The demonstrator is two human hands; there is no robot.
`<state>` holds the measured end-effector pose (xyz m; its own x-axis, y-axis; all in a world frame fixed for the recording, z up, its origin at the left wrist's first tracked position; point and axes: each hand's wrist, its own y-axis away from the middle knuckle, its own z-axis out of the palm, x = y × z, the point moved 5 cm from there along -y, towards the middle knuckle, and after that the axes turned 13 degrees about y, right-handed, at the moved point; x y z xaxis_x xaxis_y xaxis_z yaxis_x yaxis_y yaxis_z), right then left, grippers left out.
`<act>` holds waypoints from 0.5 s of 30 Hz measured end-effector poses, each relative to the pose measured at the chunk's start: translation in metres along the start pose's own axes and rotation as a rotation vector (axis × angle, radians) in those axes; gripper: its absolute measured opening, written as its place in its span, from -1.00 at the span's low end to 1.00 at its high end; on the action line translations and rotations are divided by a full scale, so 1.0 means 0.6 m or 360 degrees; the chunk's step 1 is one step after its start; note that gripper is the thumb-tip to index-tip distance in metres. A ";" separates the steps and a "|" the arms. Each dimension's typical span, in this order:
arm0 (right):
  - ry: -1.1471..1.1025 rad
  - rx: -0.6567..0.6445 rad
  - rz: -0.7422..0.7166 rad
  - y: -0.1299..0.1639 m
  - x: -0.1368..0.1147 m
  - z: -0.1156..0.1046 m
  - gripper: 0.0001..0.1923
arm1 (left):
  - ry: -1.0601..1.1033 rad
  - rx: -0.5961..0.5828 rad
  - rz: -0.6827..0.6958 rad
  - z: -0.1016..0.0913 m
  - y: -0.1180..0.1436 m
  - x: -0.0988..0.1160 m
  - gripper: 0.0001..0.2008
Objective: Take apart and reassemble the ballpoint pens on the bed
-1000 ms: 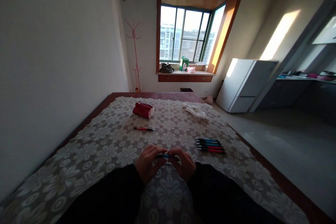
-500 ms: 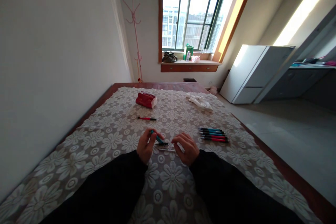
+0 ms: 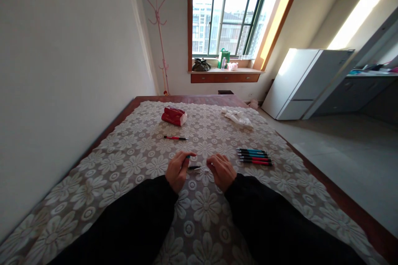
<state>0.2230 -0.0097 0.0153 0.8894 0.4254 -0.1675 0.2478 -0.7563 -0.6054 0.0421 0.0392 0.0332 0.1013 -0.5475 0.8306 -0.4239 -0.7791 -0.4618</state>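
My left hand (image 3: 178, 170) is closed around a blue pen barrel (image 3: 189, 157), whose tip pokes out above my fingers. My right hand (image 3: 222, 170) pinches the thin white refill (image 3: 203, 168), which runs toward the dark pen tip (image 3: 194, 167) between the two hands. Both hands hover just above the floral tablecloth (image 3: 130, 165). A row of several blue and red pens (image 3: 254, 156) lies to the right of my right hand. One red pen (image 3: 175, 138) lies alone farther out.
A red tissue pack (image 3: 174, 116) and a crumpled white cloth (image 3: 236, 118) lie at the table's far end. The wall runs along the left. A white fridge (image 3: 306, 83) stands on the floor at the right, a pink coat stand (image 3: 158, 41) by the window.
The pen was whole between both hands one second ago; now the hands are apart, the barrel in the left and the refill in the right. The view tilted down slightly.
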 end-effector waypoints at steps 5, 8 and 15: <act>-0.0232 0.0128 0.0265 0.001 0.017 -0.006 -0.80 | -0.0124 0.0008 -0.0067 0.004 0.005 -0.009 -0.80; -0.0178 0.0063 0.0232 -0.001 0.013 -0.010 -0.78 | -0.0415 -0.0188 -0.0020 0.017 0.008 -0.004 -0.82; 0.0189 -0.0319 0.0267 0.001 0.006 -0.003 -0.86 | -0.0792 -0.0450 -0.0100 0.034 0.011 -0.001 -0.85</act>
<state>0.2270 -0.0091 0.0156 0.9601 0.2340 -0.1529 0.1541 -0.8995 -0.4090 0.0576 0.0284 0.0233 0.5164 -0.6339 0.5758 -0.6208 -0.7402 -0.2583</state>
